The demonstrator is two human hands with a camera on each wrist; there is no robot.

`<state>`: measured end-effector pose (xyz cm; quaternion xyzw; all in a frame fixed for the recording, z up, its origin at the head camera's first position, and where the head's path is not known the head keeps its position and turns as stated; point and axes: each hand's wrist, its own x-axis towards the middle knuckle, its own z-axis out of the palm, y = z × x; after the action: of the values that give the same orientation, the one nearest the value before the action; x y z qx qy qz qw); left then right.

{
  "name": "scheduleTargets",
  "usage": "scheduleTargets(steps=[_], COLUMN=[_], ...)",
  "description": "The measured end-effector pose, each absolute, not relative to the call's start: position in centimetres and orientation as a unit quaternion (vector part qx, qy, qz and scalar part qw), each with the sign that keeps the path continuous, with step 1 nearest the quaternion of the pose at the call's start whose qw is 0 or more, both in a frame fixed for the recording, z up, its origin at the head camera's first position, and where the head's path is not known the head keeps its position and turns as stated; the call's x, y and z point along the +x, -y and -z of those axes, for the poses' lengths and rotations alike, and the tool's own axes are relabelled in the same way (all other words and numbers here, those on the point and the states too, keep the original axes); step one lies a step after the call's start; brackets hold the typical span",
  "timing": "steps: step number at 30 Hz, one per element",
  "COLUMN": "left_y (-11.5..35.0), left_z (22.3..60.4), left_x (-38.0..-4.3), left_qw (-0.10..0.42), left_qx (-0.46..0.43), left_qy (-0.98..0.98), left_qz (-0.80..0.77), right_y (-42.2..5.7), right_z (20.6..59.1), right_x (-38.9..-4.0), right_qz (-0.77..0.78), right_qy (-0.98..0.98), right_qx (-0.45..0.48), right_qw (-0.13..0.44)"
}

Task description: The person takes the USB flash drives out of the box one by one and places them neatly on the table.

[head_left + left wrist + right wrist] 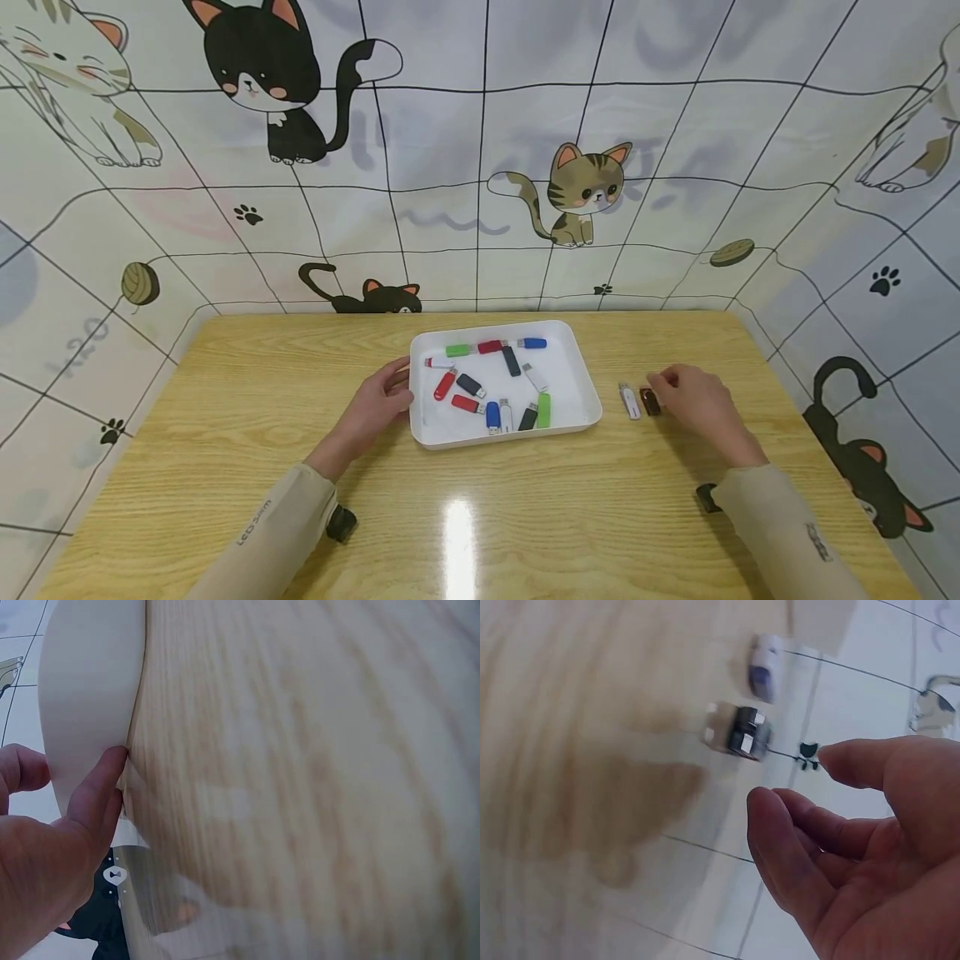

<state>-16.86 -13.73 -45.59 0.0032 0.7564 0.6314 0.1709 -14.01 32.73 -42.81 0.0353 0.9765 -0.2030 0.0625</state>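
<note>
A white tray holds several USB flash drives in red, blue, green, black and white. At the tray's left side my left hand holds its edge. In the left wrist view, the left hand has thumb and fingers on the white wall. To the right of the tray, a white USB flash drive lies on the table beside a dark one. My right hand is just right of the dark drive. In the right wrist view, a gap shows between the right hand's thumb and fingers, with nothing in it.
The wooden table meets a cat-print backdrop at its back and sides. A black wrist device sits by the left sleeve and another by the right.
</note>
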Motion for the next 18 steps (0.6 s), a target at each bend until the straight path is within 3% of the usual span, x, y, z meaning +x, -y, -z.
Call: scheduleTargets(steps=[8,18], left_y=[13.9,13.9], left_z=[45.9,45.8], left_x=[-16.8,-16.9], left_qw=[0.171,0.177], left_qx=[0.006,-0.001], left_qy=[-0.75,-0.754], left_qz=[-0.639,-0.632], right_y=[-32.3,-27.8], right_z=[40.4,38.4], right_x=[-13.0,-12.5], right_qz=[0.222,0.242], right_qy=[-0.974,-0.966], right_qx=[0.027,-0.08], right_qw=[0.026,-0.048])
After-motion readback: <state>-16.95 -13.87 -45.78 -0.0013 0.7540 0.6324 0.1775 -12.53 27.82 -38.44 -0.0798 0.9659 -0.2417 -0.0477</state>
